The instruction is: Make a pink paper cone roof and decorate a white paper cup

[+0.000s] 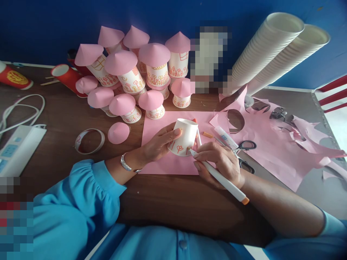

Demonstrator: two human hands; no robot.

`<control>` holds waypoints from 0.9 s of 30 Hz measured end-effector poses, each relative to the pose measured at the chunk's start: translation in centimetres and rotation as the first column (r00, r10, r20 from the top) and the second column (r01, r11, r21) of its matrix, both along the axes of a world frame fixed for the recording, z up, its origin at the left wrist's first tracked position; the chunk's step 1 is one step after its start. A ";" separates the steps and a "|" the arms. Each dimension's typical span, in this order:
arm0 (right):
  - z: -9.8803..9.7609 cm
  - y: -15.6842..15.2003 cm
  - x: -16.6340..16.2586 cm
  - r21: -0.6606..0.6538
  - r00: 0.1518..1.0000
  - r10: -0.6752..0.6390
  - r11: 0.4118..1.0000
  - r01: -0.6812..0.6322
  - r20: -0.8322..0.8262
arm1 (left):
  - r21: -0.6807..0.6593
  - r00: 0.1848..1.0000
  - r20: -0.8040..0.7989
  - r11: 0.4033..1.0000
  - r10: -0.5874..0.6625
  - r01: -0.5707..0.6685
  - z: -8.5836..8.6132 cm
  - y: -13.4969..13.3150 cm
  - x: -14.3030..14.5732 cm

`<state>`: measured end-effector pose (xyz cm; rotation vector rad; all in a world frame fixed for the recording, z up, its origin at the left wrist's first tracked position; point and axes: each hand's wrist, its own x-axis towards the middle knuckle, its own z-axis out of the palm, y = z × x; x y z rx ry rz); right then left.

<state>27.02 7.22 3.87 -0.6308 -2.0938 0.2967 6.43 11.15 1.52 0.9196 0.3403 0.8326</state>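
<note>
My left hand grips a white paper cup from its left side, thumb on the front, over a pink sheet of paper. Red-orange flower drawings run along the cup's lower edge. In my right hand is a white marker with an orange end; its tip meets the cup near the lower right of the drawings. Another white marker with a red end lies partly hidden behind the cup. An orange cap and a glue stick rest just beyond my right hand.
Several decorated cups with pink cone roofs stand at the back. Tall stacks of paper cups lean at the back right. Scissors and cut pink paper lie right. Left are a tape roll, a pink cone and a power strip.
</note>
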 end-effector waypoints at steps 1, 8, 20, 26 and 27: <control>0.0 0.0 0.0 -0.003 1.000 -0.002 1.000 0.002 -0.001 | 0.004 1.000 0.005 1.000 0.000 0.000 0.0 0.0 0.0; -0.1 0.0 -0.1 -0.003 1.000 -0.003 1.000 0.003 -0.003 | -0.001 1.000 -0.006 1.000 0.006 -0.006 0.2 0.0 0.2; -0.2 0.1 -0.3 0.023 1.000 -0.009 1.000 0.009 -0.014 | 0.012 0.998 -0.063 1.000 0.003 -0.002 0.2 -0.2 0.1; -0.3 0.3 -0.3 0.040 0.999 -0.016 0.999 0.018 -0.042 | -0.019 0.997 -0.079 1.000 0.015 -0.017 -0.3 -0.2 -0.1; -0.2 0.3 -0.3 0.032 0.999 -0.020 0.999 0.021 -0.041 | -0.022 0.997 -0.074 1.000 0.013 -0.015 -0.4 -0.2 -0.2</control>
